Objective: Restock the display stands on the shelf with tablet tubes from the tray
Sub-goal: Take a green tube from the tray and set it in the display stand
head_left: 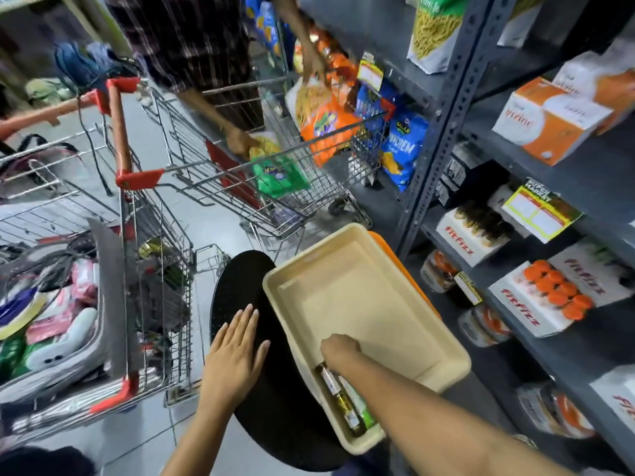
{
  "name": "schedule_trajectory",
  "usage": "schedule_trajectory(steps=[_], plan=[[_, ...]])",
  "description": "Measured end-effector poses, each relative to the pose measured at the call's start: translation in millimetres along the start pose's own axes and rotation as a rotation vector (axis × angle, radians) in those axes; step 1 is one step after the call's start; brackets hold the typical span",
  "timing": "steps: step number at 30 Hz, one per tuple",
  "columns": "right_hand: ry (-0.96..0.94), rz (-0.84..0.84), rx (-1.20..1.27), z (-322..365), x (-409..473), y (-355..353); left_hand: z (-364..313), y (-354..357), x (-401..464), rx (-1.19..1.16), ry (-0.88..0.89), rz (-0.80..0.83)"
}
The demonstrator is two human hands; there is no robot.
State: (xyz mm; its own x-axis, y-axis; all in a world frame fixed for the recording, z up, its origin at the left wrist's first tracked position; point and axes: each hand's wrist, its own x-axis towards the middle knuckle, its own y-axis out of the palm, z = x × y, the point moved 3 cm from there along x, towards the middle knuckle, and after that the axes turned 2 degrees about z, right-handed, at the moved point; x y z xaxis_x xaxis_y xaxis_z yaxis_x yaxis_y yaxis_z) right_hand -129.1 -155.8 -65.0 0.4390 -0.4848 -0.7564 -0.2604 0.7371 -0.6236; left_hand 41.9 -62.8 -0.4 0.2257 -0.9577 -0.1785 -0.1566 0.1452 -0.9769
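A cream plastic tray (pixel 378 255) rests on a round black stool (pixel 247 276) in front of the shelf. A few tablet tubes (pixel 347 403), dark and green, lie along the tray's near wall. My right hand (pixel 340 350) reaches down into the tray with its fingers curled at the top end of the tubes; whether it grips one is hidden. My left hand (pixel 237 352) lies flat and open on the stool, left of the tray. White FitFizz display stands sit on the grey shelf, one holding orange-capped tubes (pixel 556 293), another holding dark-capped tubes (pixel 477 221).
Two wire shopping carts stand to the left, the near one (pixel 130 297) full of goods and the far one (pixel 275 166) holding snack bags. Another person (pixel 192 42) stands at the far cart handling bags. An orange tray edge (pixel 395 255) shows under the cream tray.
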Motion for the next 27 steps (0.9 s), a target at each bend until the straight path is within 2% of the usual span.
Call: schedule_trajectory(steps=[7, 12, 15, 18, 23, 27], plan=[[-0.109, -0.166, 0.065, -15.8, -60.5, -113.5, -9.9, -20.7, 8.5, -0.183, 0.07, 0.006], [-0.185, -0.387, 0.052, -37.9, -159.0, -220.7, -64.9, -85.3, 58.2, -0.266, 0.231, -0.121], [-0.241, -0.512, 0.046, -54.0, -236.2, -274.7, -113.8, -134.3, 89.8, -0.353, 0.302, -0.245], [-0.24, -0.64, -0.065, -72.8, -318.7, -315.9, -169.5, -173.3, 112.8, -0.421, 0.429, -0.33], [-0.104, -0.891, -0.149, -104.0, -454.5, -362.4, -280.2, -235.4, 126.8, -0.511, 0.758, -0.427], [0.037, -0.966, -0.191, -128.8, -548.4, -377.8, -369.1, -288.2, 125.0, -0.531, 0.97, -0.511]])
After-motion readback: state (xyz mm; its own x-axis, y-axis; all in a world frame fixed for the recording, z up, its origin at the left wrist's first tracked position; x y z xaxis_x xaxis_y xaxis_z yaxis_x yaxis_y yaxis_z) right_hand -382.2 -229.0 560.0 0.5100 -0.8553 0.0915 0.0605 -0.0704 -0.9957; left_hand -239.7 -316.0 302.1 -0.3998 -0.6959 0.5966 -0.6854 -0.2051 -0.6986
